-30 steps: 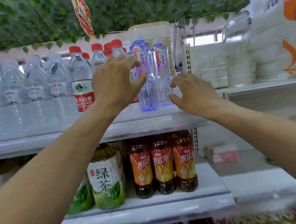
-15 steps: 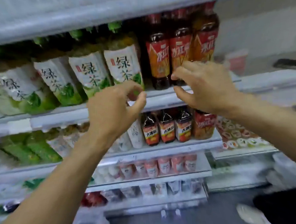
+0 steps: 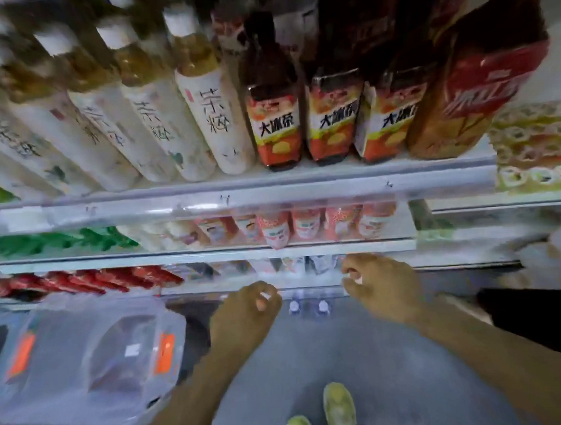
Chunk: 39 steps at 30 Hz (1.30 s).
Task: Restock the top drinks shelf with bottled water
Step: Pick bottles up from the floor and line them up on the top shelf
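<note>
— Whereabouts of the water?
— Down on the grey floor (image 3: 363,386): two water bottles (image 3: 323,306) upright, seen from above as white caps on bluish shoulders, side by side just in front of the edge of the lowest shelf (image 3: 211,289).
— And the hands?
— One on either side of them. Left hand (image 3: 245,315) just left of the caps, fingers loosely curled, gripping nothing. Right hand (image 3: 379,291) a little higher and to the right, near the shelf edge, fingers bent in the same loose way, likewise holding nothing. Both apart from the bottles.
— Anything else on the floor?
— To the left, a clear plastic-wrapped pack (image 3: 85,362) with orange tags, contents too blurred to tell. At the bottom, two pale green shoes (image 3: 339,407), toes toward the shelving.
— Above that?
— On the lowest shelf, red packets (image 3: 81,281) at the left. One level up, small pink-labelled bottles (image 3: 306,227) in a row behind the front rail. Higher again, on the upper shelf (image 3: 271,186), white-labelled tea bottles (image 3: 157,121) with pale caps at the left, three dark bottles with orange labels (image 3: 276,124) in the middle, one large red-labelled bottle (image 3: 480,81) at the right end. Beyond it, yellowish packs with ring patterns (image 3: 535,143), blurred.
</note>
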Available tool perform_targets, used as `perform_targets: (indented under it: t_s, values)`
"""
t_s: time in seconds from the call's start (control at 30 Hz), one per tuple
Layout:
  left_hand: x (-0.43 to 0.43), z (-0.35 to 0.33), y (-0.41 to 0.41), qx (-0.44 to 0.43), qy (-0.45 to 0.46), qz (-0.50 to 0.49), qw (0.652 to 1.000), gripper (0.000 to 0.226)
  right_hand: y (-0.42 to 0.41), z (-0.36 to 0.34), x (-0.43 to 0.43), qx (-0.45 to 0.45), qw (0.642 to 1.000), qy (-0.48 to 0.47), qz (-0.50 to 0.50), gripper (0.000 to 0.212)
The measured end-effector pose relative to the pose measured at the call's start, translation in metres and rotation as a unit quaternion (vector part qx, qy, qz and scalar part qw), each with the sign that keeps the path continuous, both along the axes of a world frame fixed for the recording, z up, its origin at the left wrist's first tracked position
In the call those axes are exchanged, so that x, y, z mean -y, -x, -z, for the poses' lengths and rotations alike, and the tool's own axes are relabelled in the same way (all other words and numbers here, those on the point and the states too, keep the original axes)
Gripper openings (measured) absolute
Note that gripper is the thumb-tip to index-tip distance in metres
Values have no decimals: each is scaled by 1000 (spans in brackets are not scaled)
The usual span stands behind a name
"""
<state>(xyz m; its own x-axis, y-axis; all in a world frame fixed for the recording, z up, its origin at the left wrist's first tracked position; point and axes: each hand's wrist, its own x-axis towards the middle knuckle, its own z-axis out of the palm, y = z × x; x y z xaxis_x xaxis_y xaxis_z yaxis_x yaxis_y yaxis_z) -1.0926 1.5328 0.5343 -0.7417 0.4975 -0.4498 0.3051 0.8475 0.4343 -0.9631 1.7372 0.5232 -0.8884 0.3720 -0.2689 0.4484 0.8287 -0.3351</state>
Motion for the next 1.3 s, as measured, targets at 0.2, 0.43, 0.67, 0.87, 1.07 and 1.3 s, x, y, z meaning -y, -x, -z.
perform_targets:
  t_s: [0.2, 0.43, 0.67, 0.87, 1.07, 1.3]
  values:
    - [17, 220, -43, 174, 5, -112, 978, 21, -24, 206, 22, 133, 977, 145, 77, 30]
    - [15, 431, -30, 227, -20, -231, 946, 42, -8, 412, 28, 155, 953, 213, 153, 82]
    - [-17, 557, 12, 183, -102, -186, 960, 102, 17, 535, 18, 29, 941, 257, 221, 86]
    - [-38, 583, 17, 150, -131, -164, 966, 56, 15, 558, 20, -67, 942, 236, 229, 63]
    - [-22, 551, 6, 145, -136, -154, 968, 58, -2, 527, 27, -88, 922, 258, 274, 67]
    - [6, 435, -21, 190, -174, -140, 956, 63, -28, 423, 44, -93, 905, 308, 277, 60]
